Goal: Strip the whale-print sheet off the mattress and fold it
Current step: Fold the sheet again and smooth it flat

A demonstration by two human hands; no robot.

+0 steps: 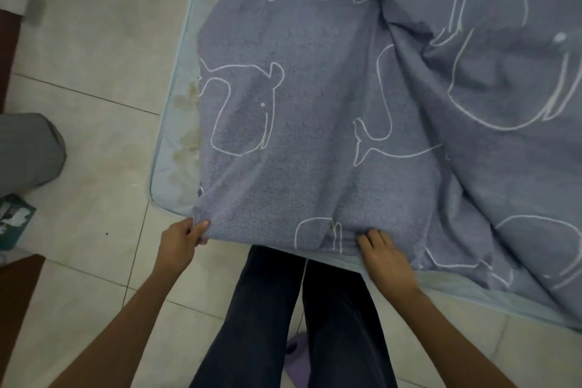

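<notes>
On the pale blue mattress (171, 167), a rumpled whale-print sheet (283, 142), grey-blue with white whale outlines. Drawn in from the left side, baring a strip of stained mattress top there and a narrow band along the near edge at right. Creased by a deep fold running from the middle up toward the far end. At its near left corner, pinched by the left hand (182, 236), thumb on top and fingers curled beneath. Further right along the near hem, touched by the right hand (385, 257), fingertips sunk into the cloth, thumb hidden; cannot tell whether gripping or only pressing. Below the hem, dark trousers (267, 309) over pale floor tiles (94, 57), with a purple slipper (292, 346) between the legs. At far left, on the floor, a grey object (28, 151) and a teal box (12, 220)
</notes>
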